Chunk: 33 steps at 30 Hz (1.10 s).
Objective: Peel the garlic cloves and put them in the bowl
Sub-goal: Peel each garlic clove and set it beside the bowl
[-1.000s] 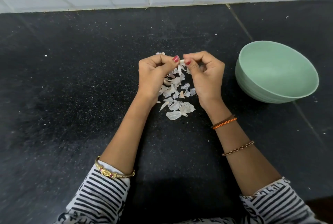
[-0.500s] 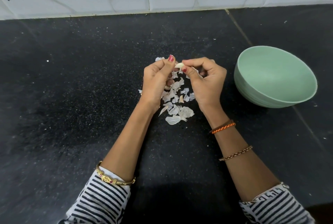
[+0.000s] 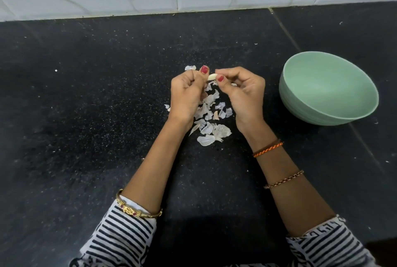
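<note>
Since a moment ago more of the garlic clove (image 3: 212, 77) bared, now pinched between left hand (image 3: 187, 92) and right hand (image 3: 242, 92) above the skins (image 3: 211, 119) mid-bench (image 3: 86, 105), green bowl (image 3: 328, 95) empty toward the right edge.

We count one green bowl (image 3: 328, 89), one garlic clove (image 3: 212, 77) and two hands. The peels (image 3: 211, 121) on the counter (image 3: 86, 116) number roughly fifteen to twenty; they overlap, so we cannot count them exactly.
</note>
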Motion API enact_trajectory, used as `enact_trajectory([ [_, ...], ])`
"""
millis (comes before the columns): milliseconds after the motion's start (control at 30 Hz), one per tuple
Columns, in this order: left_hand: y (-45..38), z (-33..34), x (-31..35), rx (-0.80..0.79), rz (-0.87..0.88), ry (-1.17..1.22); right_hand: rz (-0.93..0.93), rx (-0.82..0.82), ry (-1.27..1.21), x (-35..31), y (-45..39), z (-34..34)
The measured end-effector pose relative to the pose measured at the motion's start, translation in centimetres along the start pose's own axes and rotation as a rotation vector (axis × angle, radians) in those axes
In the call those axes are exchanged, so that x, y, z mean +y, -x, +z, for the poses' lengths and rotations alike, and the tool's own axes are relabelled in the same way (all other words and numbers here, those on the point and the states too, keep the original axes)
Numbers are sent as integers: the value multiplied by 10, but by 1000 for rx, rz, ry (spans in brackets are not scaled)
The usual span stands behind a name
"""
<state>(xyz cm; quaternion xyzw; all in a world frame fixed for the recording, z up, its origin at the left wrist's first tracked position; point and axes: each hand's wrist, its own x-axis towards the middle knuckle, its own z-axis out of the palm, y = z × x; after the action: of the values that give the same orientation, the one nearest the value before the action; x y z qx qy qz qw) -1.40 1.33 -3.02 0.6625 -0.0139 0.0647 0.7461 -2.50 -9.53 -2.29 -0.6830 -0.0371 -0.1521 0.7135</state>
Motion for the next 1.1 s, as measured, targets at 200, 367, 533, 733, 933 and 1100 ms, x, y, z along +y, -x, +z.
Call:
enact_trajectory([
  [200, -4, -4, 1, 83, -58, 64, 143, -100, -27, -6, -1, -2],
  [367, 0, -4, -5, 92, 107, -130, 138, 41, -112, -3, 0, 0],
  [533, 0, -7, -4, 38, 147, -105, 84, 71, -48, -1, 1, 1],
  [733, 1, -6, 1, -23, 117, -57, 77, 52, -105, -4, 1, 1],
  [933, 0, -8, -1, -81, 146, -101, 114, 28, -144, -6, 2, -1],
  [1100, 0, -10, -2, -30, 188, -148, 144, 17, -156, -7, 3, 0],
])
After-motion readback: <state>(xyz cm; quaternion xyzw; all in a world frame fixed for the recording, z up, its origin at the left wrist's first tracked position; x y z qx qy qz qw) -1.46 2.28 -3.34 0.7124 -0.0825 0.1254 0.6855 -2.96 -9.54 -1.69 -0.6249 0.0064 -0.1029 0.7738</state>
